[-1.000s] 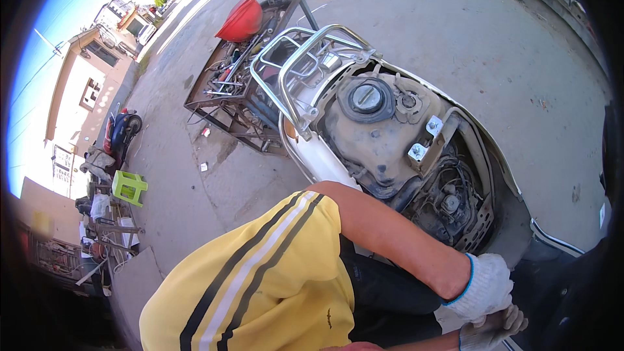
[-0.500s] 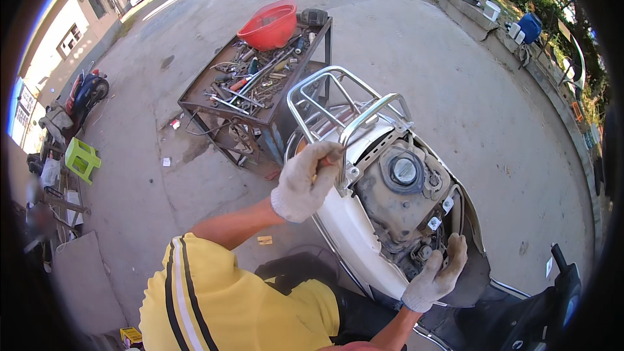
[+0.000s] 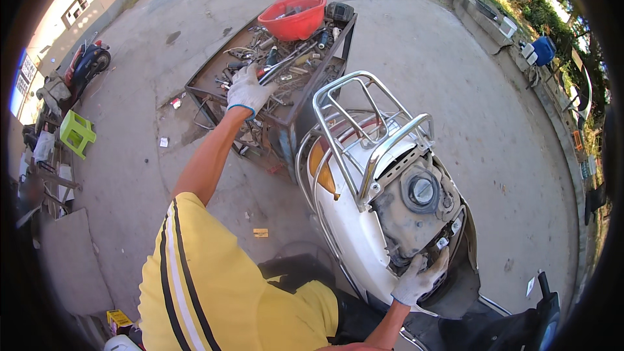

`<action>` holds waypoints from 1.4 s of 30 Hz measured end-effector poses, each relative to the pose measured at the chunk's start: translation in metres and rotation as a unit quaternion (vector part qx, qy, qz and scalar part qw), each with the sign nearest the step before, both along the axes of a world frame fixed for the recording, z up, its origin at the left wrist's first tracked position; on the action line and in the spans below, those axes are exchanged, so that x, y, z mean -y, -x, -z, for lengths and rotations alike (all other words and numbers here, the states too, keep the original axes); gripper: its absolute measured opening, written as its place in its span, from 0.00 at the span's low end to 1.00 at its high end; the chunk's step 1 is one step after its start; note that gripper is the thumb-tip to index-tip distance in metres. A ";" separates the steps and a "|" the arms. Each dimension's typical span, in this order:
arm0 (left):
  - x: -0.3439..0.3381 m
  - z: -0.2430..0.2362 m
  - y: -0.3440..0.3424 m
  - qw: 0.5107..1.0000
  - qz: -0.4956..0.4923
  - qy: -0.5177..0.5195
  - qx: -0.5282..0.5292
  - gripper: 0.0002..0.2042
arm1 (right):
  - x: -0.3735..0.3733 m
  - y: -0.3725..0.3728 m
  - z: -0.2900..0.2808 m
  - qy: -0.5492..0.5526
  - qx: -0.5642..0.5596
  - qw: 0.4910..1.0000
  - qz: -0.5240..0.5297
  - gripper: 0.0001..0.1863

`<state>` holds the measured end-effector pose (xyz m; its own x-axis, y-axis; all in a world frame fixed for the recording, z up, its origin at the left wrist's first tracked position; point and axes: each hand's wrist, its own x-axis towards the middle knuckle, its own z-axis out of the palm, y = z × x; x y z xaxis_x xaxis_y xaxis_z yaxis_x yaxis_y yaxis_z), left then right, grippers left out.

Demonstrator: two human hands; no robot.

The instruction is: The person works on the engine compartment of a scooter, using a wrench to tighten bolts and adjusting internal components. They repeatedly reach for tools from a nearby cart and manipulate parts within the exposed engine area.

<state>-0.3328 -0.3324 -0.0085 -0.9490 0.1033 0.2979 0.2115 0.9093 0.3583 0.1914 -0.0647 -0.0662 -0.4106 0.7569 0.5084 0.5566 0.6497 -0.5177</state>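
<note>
My left hand point(image 3: 249, 91), in a white knit glove, reaches into the metal tool cart point(image 3: 207, 76). Its fingers bend down among the loose tools, beside a red-handled tool point(image 3: 261, 72); whatever they pinch is hidden. My right hand point(image 3: 416, 283), gloved too, rests at the opened body of a white scooter point(image 3: 361, 237), with thumb and fingers apart and nothing visible between them. Just beyond it lie the dusty tank point(image 3: 407, 221) with its round filler cap point(image 3: 422, 190) and a bright metal bracket point(image 3: 442, 243). A chrome rear rack point(image 3: 374, 162) stands over the scooter's tail.
A red plastic basin point(image 3: 296, 16) sits at the cart's far end. To the left are a green stool point(image 3: 77, 131) and a parked scooter point(image 3: 86, 68). A low concrete kerb point(image 3: 478, 19) runs along the right, with a blue container point(image 3: 544, 50) by it.
My left hand, which held a thin tool with an orange-brown handle near the rack, has moved forward-left into the cart. My right hand has shifted slightly, lower against the scooter's opening.
</note>
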 end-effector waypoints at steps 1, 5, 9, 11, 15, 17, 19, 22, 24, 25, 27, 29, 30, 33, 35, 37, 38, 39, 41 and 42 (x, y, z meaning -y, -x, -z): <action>-0.004 -0.002 -0.001 1.000 0.002 0.002 0.018 0.42 | 0.000 -0.003 0.006 -0.002 0.014 1.000 0.017 0.33; -0.008 -0.004 0.003 0.999 -0.004 0.024 0.029 0.38 | -0.009 -0.007 0.019 0.225 -0.119 0.967 0.016 0.34; -0.011 -0.020 0.011 0.996 0.006 0.026 0.085 0.37 | -0.009 -0.007 0.021 0.238 -0.143 0.961 0.015 0.34; -0.011 -0.020 0.017 0.995 0.008 0.025 0.092 0.37 | -0.008 -0.005 0.018 0.256 -0.154 0.954 0.022 0.33; -0.012 -0.016 0.023 0.997 0.003 0.041 0.066 0.35 | -0.012 -0.009 0.017 0.273 -0.122 0.953 0.044 0.31; -0.016 -0.012 0.024 0.998 0.000 0.044 0.037 0.33 | -0.014 -0.013 0.020 0.266 -0.108 0.957 0.047 0.31; -0.020 -0.010 0.023 0.997 -0.004 0.074 0.005 0.33 | -0.016 -0.014 0.023 0.281 -0.132 0.949 0.045 0.31; -0.023 -0.006 0.019 0.994 -0.016 0.097 -0.056 0.35 | -0.008 -0.008 0.010 0.273 -0.118 0.953 0.056 0.30; -0.025 -0.002 0.016 0.991 -0.014 0.088 -0.103 0.35 | -0.013 -0.017 0.021 0.272 -0.135 0.952 0.049 0.30; -0.024 0.000 0.015 0.988 -0.014 0.084 -0.126 0.35 | -0.015 -0.021 0.026 0.273 -0.142 0.950 0.044 0.29; -0.020 0.004 0.017 0.991 -0.003 0.057 -0.120 0.34 | -0.015 -0.020 0.023 0.263 -0.133 0.955 0.038 0.29; -0.019 0.007 0.019 0.994 -0.005 0.058 -0.092 0.34 | -0.017 -0.022 0.030 0.260 -0.143 0.955 0.029 0.29; -0.020 0.008 0.019 0.995 -0.003 0.058 -0.085 0.33 | -0.017 -0.023 0.031 0.261 -0.145 0.954 0.031 0.28; -0.021 0.009 0.019 0.996 0.038 0.067 -0.040 0.33 | -0.016 -0.023 0.030 0.268 -0.153 0.951 0.032 0.28; -0.020 0.008 0.020 0.996 0.061 0.063 -0.029 0.31 | -0.014 -0.019 0.027 0.279 -0.162 0.946 0.023 0.27; -0.015 0.010 0.026 0.994 0.081 0.073 -0.032 0.31 | -0.013 -0.014 0.019 0.306 -0.180 0.934 0.035 0.27; -0.018 0.002 0.027 0.994 0.089 0.054 -0.016 0.30 | -0.012 -0.011 0.018 0.318 -0.191 0.928 0.041 0.27; -0.017 0.004 0.028 0.995 0.096 0.037 -0.009 0.30 | -0.011 -0.014 0.019 0.314 -0.191 0.929 0.040 0.26; -0.014 0.013 0.027 0.995 0.092 0.030 -0.035 0.31 | -0.012 -0.017 0.023 0.308 -0.192 0.931 0.034 0.25; -0.014 0.013 0.028 0.997 0.075 0.002 -0.005 0.31 | -0.012 -0.017 0.025 0.302 -0.186 0.935 0.029 0.24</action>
